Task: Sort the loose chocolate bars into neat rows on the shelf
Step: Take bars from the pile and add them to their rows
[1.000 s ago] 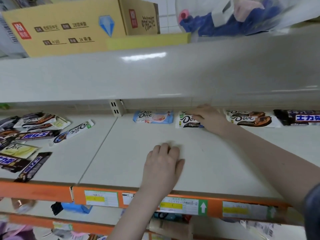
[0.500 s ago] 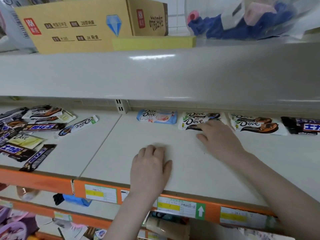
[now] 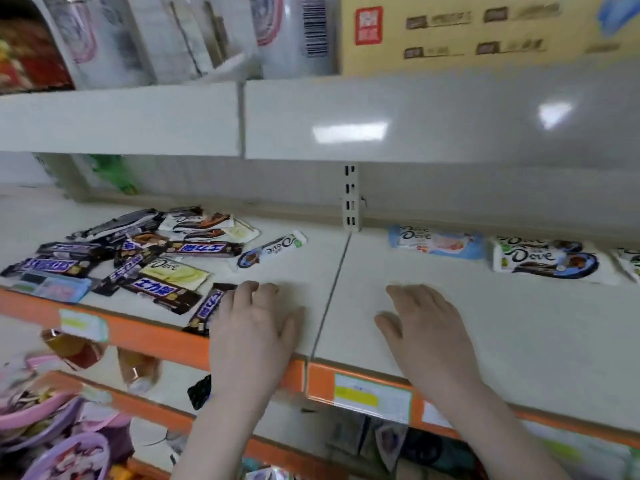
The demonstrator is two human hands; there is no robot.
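Resting flat and spread on the shelf (image 3: 519, 341), left hand (image 3: 252, 334) touches a dark bar (image 3: 207, 308). Right hand (image 3: 429, 334) lies spread, empty. Loose bars (image 3: 138, 258) pile beyond the left hand.

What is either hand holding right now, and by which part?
Nothing. Left hand and right hand lie flat on the shelf, fingers straight.

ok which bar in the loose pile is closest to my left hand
The dark Snickers bar angled at the shelf's front edge; the left hand touches or overlaps it, others lie farther left.

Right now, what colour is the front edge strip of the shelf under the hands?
Orange, seen in the head view: the shelf edge strip carries pale price labels.
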